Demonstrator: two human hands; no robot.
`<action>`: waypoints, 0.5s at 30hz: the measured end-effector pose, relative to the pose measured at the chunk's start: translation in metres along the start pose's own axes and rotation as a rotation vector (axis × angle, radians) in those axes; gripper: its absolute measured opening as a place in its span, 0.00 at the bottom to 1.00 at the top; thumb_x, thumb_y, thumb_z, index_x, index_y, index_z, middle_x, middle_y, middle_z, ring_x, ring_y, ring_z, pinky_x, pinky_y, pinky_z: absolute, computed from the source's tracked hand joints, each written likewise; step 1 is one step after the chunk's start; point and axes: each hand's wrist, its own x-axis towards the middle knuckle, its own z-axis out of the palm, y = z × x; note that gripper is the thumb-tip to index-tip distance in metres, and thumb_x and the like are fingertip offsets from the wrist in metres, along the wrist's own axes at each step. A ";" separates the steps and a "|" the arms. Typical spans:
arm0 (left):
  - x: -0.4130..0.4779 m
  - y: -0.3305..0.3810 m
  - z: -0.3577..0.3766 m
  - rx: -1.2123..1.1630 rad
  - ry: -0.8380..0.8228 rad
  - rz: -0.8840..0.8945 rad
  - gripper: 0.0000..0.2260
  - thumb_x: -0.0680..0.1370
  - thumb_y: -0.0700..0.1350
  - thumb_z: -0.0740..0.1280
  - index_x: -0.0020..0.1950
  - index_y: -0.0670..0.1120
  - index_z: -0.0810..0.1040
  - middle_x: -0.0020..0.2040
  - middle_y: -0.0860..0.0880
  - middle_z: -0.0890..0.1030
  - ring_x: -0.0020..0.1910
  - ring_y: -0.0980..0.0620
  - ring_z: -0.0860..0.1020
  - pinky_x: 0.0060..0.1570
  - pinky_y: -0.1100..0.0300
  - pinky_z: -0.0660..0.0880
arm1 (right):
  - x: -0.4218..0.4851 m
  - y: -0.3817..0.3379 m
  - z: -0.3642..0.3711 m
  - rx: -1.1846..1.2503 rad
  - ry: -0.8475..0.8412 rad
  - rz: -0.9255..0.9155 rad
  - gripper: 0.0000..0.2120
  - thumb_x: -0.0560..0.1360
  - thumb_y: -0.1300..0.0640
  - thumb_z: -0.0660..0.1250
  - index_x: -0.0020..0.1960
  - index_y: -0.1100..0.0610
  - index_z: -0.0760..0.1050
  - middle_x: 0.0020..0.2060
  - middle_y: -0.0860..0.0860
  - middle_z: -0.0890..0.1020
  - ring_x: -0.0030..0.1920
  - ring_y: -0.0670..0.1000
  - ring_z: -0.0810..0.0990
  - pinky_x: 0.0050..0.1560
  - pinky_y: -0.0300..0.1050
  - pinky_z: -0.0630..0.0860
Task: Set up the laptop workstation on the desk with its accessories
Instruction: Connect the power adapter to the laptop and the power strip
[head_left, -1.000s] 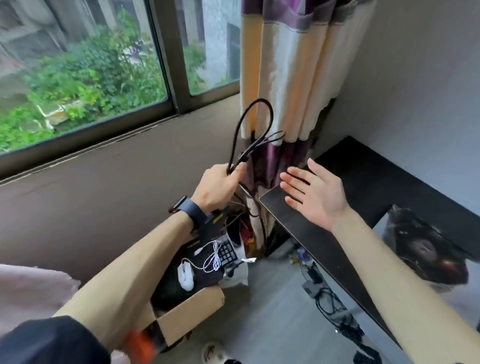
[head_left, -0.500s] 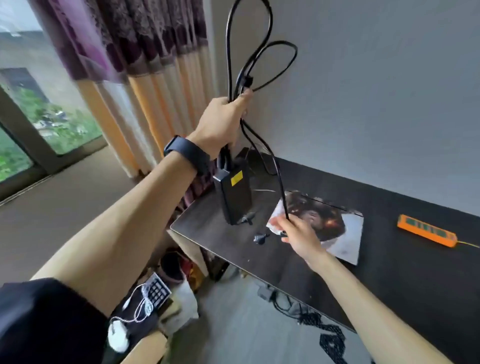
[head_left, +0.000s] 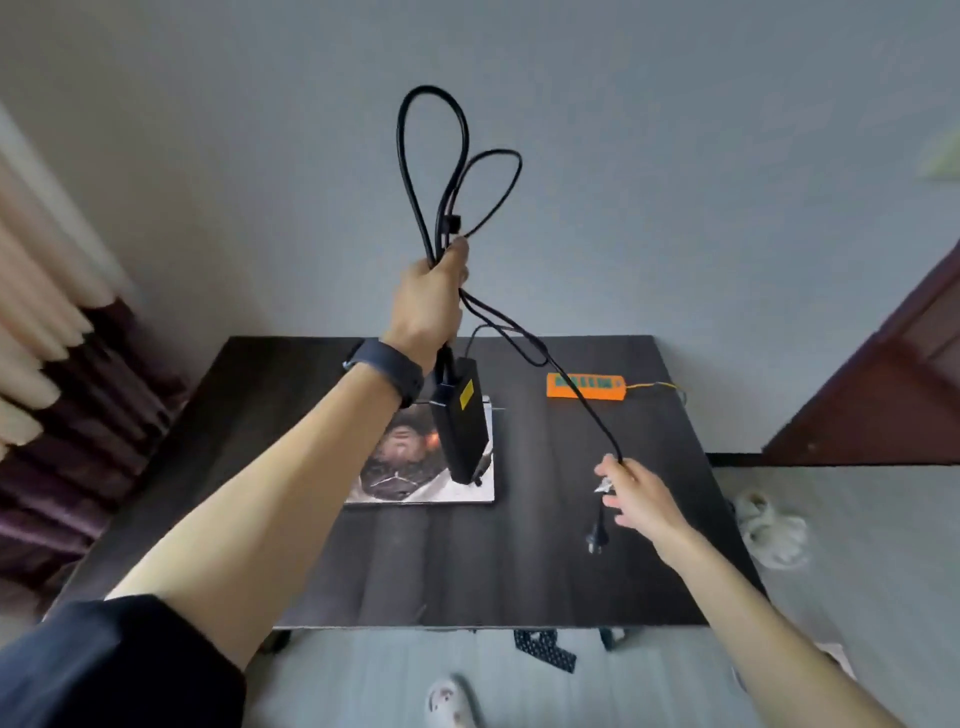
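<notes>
A dark desk (head_left: 260, 467) stands against the far wall, with a curtain (head_left: 47, 364) to its left and a door (head_left: 893, 389) to its right. On the desk lie a printed mat (head_left: 395, 467), left of centre, and an orange power strip (head_left: 584, 387) at the far right. The left hand (head_left: 428, 301), raised high, grips the looped black cable (head_left: 453, 224). The power adapter (head_left: 462, 431) hangs below that hand, over the mat. The right hand (head_left: 639, 499) pinches the cable's free run, and the plug (head_left: 595, 540) hangs below it.

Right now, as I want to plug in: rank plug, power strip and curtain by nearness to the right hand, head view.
1. Plug, hanging on the cable just below the right hand.
2. Power strip, on the desk's far side, beyond the hand.
3. Curtain, far off at the left edge.
</notes>
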 end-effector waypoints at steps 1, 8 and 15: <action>0.006 -0.009 0.013 -0.008 -0.026 -0.018 0.16 0.79 0.56 0.64 0.35 0.49 0.68 0.26 0.54 0.64 0.22 0.52 0.57 0.29 0.58 0.53 | 0.004 0.006 -0.008 0.013 0.011 0.025 0.16 0.83 0.42 0.57 0.56 0.50 0.79 0.48 0.45 0.80 0.53 0.51 0.83 0.59 0.57 0.79; 0.037 -0.086 0.070 -0.087 -0.105 -0.232 0.21 0.82 0.54 0.62 0.33 0.43 0.66 0.22 0.46 0.64 0.17 0.51 0.58 0.26 0.60 0.56 | 0.053 0.045 -0.045 0.000 0.143 0.170 0.18 0.84 0.43 0.54 0.56 0.51 0.79 0.51 0.49 0.81 0.50 0.50 0.83 0.51 0.51 0.79; 0.066 -0.158 0.086 -0.081 -0.090 -0.455 0.27 0.82 0.54 0.60 0.59 0.27 0.71 0.65 0.26 0.65 0.16 0.53 0.59 0.23 0.64 0.56 | 0.105 0.067 -0.051 -0.066 0.240 0.303 0.17 0.85 0.46 0.53 0.56 0.54 0.77 0.48 0.50 0.82 0.48 0.52 0.83 0.52 0.53 0.79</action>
